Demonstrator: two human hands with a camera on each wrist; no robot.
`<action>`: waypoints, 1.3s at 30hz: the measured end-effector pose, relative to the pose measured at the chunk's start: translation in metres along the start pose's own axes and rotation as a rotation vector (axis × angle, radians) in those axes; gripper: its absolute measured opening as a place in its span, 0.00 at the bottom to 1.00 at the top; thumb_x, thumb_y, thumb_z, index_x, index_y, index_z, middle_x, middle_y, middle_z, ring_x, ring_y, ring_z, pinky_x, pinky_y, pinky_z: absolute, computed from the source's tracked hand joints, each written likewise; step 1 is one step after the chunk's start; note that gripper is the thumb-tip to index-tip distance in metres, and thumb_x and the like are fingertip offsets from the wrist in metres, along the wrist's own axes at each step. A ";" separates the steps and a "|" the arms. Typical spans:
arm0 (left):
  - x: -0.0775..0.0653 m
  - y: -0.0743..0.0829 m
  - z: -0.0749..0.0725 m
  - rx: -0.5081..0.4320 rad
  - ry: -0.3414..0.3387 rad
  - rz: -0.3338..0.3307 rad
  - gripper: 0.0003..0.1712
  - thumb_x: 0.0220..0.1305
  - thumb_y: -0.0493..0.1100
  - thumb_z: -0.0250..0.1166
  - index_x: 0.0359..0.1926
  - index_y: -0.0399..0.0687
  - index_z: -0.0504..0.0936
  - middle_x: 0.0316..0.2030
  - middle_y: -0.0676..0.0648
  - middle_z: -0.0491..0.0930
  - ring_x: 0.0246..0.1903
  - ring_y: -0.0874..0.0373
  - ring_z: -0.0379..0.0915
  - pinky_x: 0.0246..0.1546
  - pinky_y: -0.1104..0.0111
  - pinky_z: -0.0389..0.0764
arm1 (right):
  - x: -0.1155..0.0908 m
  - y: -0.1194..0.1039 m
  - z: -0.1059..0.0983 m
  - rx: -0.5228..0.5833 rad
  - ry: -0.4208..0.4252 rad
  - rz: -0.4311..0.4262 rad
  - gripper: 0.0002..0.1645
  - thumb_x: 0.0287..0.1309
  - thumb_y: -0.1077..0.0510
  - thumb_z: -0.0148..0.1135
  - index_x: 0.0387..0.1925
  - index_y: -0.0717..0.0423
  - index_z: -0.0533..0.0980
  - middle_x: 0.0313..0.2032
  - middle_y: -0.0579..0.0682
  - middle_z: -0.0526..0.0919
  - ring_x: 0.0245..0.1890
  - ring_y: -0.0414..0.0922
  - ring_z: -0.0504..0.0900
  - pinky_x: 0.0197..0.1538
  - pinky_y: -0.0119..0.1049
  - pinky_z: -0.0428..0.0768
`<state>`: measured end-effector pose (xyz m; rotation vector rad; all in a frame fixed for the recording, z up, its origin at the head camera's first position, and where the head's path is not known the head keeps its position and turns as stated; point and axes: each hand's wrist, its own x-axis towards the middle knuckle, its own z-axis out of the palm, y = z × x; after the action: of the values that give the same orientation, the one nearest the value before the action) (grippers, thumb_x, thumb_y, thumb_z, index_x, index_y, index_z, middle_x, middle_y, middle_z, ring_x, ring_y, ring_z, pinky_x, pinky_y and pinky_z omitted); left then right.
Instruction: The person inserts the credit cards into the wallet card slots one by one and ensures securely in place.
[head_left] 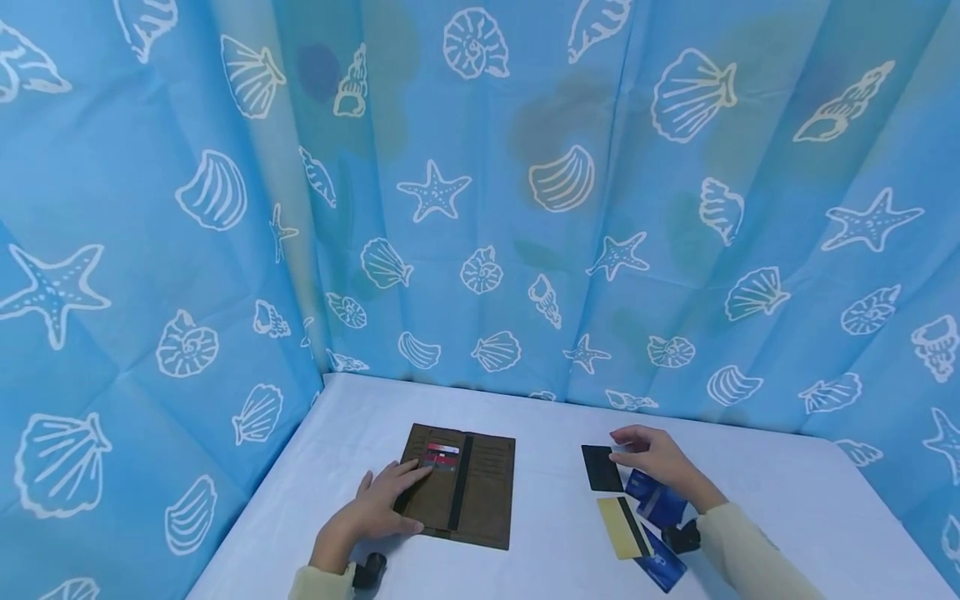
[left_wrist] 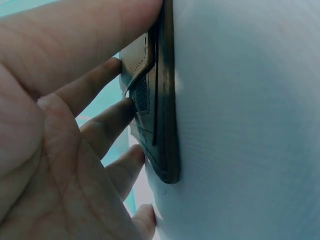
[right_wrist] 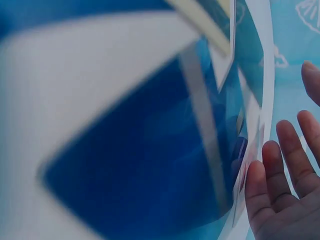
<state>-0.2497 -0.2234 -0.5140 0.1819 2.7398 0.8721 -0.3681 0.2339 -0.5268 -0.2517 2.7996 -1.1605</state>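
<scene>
An open brown bifold wallet (head_left: 483, 504) lies flat on the table, with a few cards (head_left: 442, 449) showing in the slots of its left half. My left hand (head_left: 378, 502) rests on that half, fingers spread. In the left wrist view, fingertips touch the wallet's slots, and its edge (left_wrist: 171, 125) is close by. Over to the right, my right hand (head_left: 656, 458) hovers by a black card (head_left: 601, 469), thumb near its right edge; contact is unclear. Its fingers are loosely bent and hold nothing visible. Below it lie blue cards (head_left: 662, 506) and a gold card (head_left: 618, 528) with a dark stripe.
Another blue card (head_left: 666, 567) lies partly under the gold one. Each wrist wears a small black camera, the left (head_left: 369, 571) and the right (head_left: 681, 537). White cloth (head_left: 547, 517) covers the table, and a blue shell-patterned curtain (head_left: 480, 208) surrounds its back and sides.
</scene>
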 end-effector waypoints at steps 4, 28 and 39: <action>0.000 0.001 -0.001 0.004 -0.001 -0.001 0.47 0.50 0.48 0.78 0.71 0.57 0.68 0.73 0.40 0.61 0.74 0.32 0.47 0.70 0.30 0.36 | -0.006 0.008 -0.009 -0.006 0.024 0.033 0.29 0.60 0.48 0.68 0.58 0.58 0.75 0.54 0.59 0.82 0.55 0.57 0.80 0.58 0.55 0.81; -0.002 0.001 0.001 0.003 0.019 0.033 0.47 0.50 0.47 0.78 0.71 0.54 0.68 0.73 0.38 0.61 0.74 0.32 0.48 0.70 0.30 0.37 | 0.003 0.025 -0.014 -0.084 0.067 0.227 0.50 0.55 0.43 0.71 0.69 0.62 0.60 0.60 0.70 0.71 0.52 0.63 0.76 0.58 0.62 0.78; -0.002 0.001 0.002 0.004 0.017 0.024 0.47 0.50 0.46 0.78 0.71 0.54 0.68 0.73 0.38 0.61 0.73 0.31 0.47 0.70 0.30 0.37 | 0.004 0.004 -0.013 -0.143 0.043 0.323 0.43 0.56 0.53 0.69 0.66 0.66 0.60 0.58 0.72 0.71 0.50 0.65 0.76 0.58 0.66 0.76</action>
<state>-0.2472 -0.2218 -0.5143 0.2094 2.7609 0.8791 -0.3749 0.2446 -0.5201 0.2113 2.8219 -0.9040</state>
